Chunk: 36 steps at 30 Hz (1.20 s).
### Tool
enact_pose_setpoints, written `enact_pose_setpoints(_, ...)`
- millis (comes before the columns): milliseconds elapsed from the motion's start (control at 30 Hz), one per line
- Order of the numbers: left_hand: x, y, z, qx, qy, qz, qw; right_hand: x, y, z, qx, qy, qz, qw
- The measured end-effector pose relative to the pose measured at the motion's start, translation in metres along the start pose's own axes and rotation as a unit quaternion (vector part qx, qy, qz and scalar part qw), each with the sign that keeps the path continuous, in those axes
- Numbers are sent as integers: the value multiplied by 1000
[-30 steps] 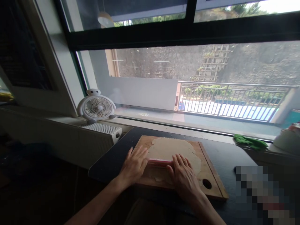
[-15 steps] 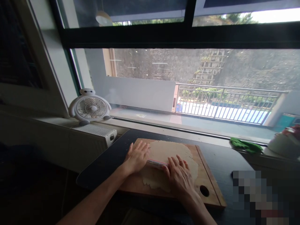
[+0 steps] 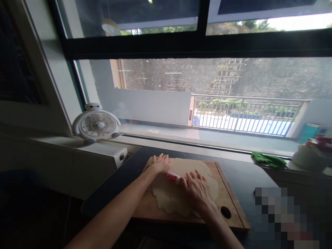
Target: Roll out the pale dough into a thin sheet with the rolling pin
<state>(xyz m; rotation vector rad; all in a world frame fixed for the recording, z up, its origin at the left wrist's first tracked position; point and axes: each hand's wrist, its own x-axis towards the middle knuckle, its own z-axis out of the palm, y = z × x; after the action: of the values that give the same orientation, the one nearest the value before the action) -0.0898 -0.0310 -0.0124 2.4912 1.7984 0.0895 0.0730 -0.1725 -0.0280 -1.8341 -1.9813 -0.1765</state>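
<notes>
Roller (image 3: 173, 177) shifted forward, ends apparently under both hands (image 3: 160, 164) (image 3: 197, 189).

Wide dark-framed window (image 3: 202, 45), daylight entering; metal railing (image 3: 239, 114), rough grey outer wall (image 3: 186, 79) beyond; dark worktop (image 3: 241, 176) below; shadowed inner wall (image 3: 38, 155) left.

head cam | hi, fwd+dwn | dough (image 3: 173, 193) nr, low ctr | faces window (image 3: 155, 48) past tbl (image 3: 243, 176)

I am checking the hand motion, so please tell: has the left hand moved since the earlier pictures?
Yes: the left hand has moved forward, toward the far edge of the wooden board.
</notes>
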Motion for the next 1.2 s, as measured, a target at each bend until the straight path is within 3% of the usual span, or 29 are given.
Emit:
enact_pose_setpoints(100, 18, 5, 2, -2, 15, 6, 1000, 0, 1, -1, -2, -3, 5, 1000)
enact_pose_setpoints(167, 6, 3, 8, -1, 30, 7, 1000, -6, -1, -1, 0, -8, 3, 1000)
enact_pose_setpoints(233, -25, -4, 13, 8, 66, 17, 998, -15, -3, 0, 7, -6, -7, 1000)
enact_pose_setpoints(400, -133, -9, 26, 58, 181, 68, 979, -44, -7, 2, 15, 22, -38, 999)
enact_pose_setpoints(467, -158, -5, 29, 70, 203, 77, 974, -45, -7, 2, 20, 16, -48, 999)
enact_pose_setpoints(567, -151, -3, 28, 72, 214, 59, 972, -29, -6, 1, 33, -18, -36, 999)
enact_pose_setpoints(767, -47, -21, 13, 19, 113, -20, 993, 48, -8, 11, 28, -39, 12, 999)
enact_pose_setpoints(867, -24, -25, 8, -2, 73, -48, 996, 66, -9, 13, 26, -31, 22, 999)
enact_pose_setpoints(967, -44, -20, 11, 16, 118, -26, 993, 50, -10, 7, 30, -22, 7, 999)
enact_pose_setpoints(1100, -111, -8, 22, 37, 205, 43, 977, -11, -9, -9, 41, -14, -22, 999)
enact_pose_setpoints(1200, -155, -1, 32, 29, 229, 74, 970, -53, -4, -19, 68, -8, -55, 996)
